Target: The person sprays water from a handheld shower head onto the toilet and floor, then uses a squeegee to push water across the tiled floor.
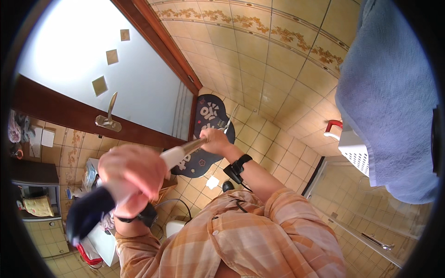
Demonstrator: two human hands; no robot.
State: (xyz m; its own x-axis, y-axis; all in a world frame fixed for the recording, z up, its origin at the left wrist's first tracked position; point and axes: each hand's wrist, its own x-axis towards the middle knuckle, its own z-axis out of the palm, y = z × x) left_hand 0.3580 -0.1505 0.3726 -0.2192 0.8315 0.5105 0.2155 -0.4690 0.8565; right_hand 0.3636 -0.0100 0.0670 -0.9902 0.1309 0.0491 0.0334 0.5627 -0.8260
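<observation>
Both my hands grip a long-handled floor tool that slants down across the view. My left hand, blurred, is closed around the pole's upper part, between a dark end grip and a white sleeve. Farther down, my right hand wraps the metal pole. The tool's thin, pale lower end lies beyond that hand, over the floor by the mat; whether it is a mop or a squeegee, I cannot tell. A dark, scalloped floor mat with pale lettering lies under the pole, partly hidden by my right hand.
A frosted-glass door with a metal lever handle stands at the left. Blue towel hangs at the right, over a white perforated basket. A glass panel is below it. My shoe shows on the tiled floor.
</observation>
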